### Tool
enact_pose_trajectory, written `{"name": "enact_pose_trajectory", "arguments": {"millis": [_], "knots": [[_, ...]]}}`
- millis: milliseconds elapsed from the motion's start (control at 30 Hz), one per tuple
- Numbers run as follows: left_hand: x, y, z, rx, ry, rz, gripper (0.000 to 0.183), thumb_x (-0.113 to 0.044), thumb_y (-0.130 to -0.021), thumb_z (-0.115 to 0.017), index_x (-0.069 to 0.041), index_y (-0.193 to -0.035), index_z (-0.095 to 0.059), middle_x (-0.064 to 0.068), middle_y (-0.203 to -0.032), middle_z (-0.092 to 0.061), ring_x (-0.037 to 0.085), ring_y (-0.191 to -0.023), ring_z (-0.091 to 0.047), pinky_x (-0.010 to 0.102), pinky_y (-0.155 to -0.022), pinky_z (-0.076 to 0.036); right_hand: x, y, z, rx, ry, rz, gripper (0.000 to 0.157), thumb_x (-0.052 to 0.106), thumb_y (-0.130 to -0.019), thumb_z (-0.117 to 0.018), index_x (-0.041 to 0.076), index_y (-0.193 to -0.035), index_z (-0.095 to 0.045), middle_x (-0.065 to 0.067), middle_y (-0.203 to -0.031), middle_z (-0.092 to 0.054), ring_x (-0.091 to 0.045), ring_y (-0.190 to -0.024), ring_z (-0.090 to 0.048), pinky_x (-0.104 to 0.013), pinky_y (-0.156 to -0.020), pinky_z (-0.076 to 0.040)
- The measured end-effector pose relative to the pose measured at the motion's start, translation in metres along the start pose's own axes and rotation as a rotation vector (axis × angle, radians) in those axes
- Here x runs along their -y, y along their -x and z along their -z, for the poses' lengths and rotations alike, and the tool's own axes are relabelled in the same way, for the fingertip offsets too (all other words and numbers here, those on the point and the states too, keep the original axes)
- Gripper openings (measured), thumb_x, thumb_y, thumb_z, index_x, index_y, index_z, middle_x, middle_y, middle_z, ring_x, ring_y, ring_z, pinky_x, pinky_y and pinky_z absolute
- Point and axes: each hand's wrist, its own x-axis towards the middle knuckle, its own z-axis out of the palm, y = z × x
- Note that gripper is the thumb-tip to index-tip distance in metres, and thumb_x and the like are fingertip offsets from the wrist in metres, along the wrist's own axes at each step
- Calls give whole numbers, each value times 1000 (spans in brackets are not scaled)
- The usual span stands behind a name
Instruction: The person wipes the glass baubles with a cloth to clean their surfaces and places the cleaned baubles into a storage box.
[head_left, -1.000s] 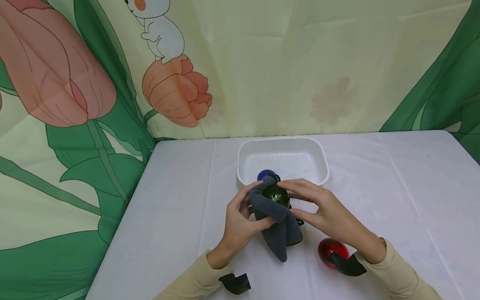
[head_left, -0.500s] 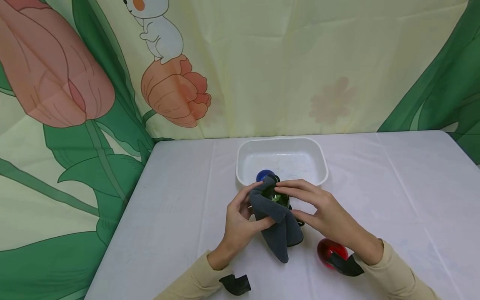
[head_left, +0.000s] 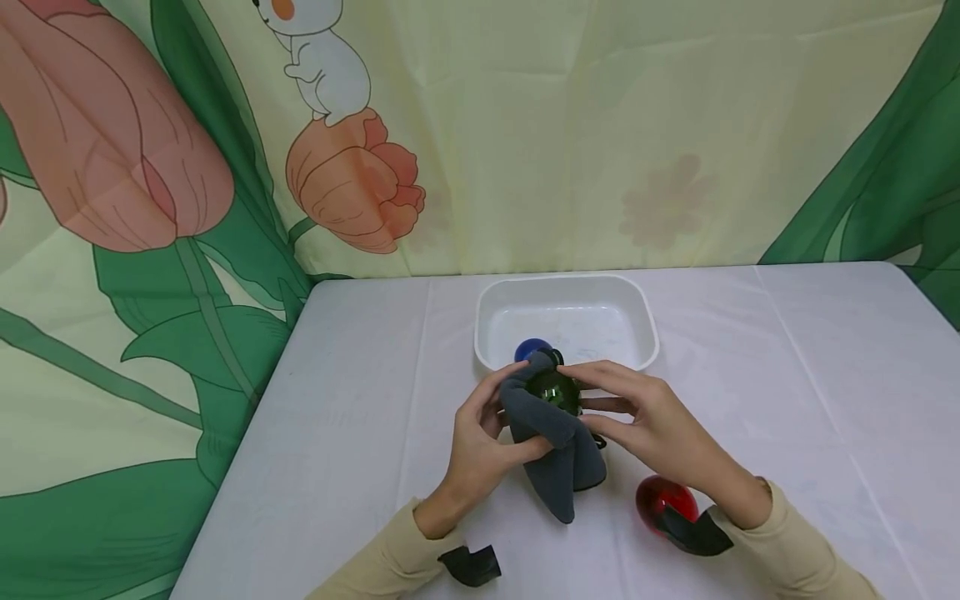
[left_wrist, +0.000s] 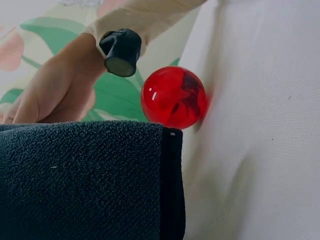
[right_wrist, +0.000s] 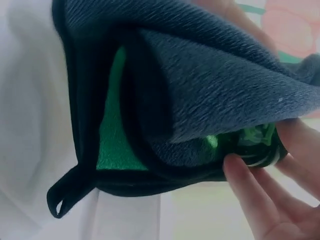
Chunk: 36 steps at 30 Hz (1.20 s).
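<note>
1. A white-covered table (head_left: 360, 433) spreads beneath the work; hands low over it would likely soften any drop.
2. A white tray (head_left: 600, 325) sits just beyond the hands, close enough that the fingers should mind its near rim.
3. A dark grey cloth (head_left: 564, 458) wraps the left and near sides of a green ball (head_left: 556, 390), its corners dangling; gathering those tails would probably leave the fingers freer.
4. The left hand (head_left: 483, 437) clamps cloth and ball together, thumb in front, fingers largely hidden behind; a firm hold seems wise on so smooth a shape.
5. The right hand (head_left: 637, 408) meets the ball's right side, its fingers spread apart and bent opposite the thumb; a light, even pinch should let the ball turn within the fabric.
6. A red ball (head_left: 657, 497) rests on the table by the right wrist, which should steer wide lest it roll.
7. The green ball sits between both hands, its glossy upper part uncovered; fresh folds could be brought over that patch.
8. A blue ball (head_left: 531, 347), partly hidden, appears to lie in the tray's near side, best left unbumped.
</note>
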Motion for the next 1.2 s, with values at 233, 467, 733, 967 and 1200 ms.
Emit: {"name": "enact_pose_trajectory", "arguments": {"millis": [233,467,733,967,1200], "knots": [[-8,-3,-3,0,-20,0,67,15,-69,-71,7,-130,-42,23,-119,-55,26,-104,-58,37,-81,-51,-3,1,2,3,-10,-34,56,-1,-78,-69,12,-130,-52,-1,-125,-54,-15,-109,-56,-29,-81,-51],[-8,-4,-3,-8,-9,-9,66,16,-69,-70,6,-129,-44,23,-117,-56,25,-103,-59,38,-81,-51,-2,2,5,20,125,79,68,-5,-71,-75,11,-133,-49,-2,-130,-49,-16,-112,-54,-23,-89,-46],[-9,-4,-6,-13,14,-9,66,17,-69,-69,6,-129,-44,24,-115,-57,24,-99,-60,39,-80,-52,-4,0,6,-20,251,223,48,38,-88,-55,9,-127,-56,-5,-128,-52,-19,-116,-51,-18,-91,-42],[-8,-4,-7,-7,11,1,65,17,-70,-69,7,-129,-43,24,-116,-56,25,-100,-60,40,-81,-51,-5,2,7,16,240,191,50,38,-87,-54,9,-128,-55,-6,-129,-51,-19,-117,-50,-18,-89,-44],[-7,-3,-5,3,-1,-2,67,15,-69,-70,5,-130,-43,22,-117,-56,25,-100,-59,38,-81,-51,-2,2,6,19,226,139,51,26,-82,-65,11,-130,-53,-4,-130,-50,-18,-116,-51,-20,-89,-44]]}}
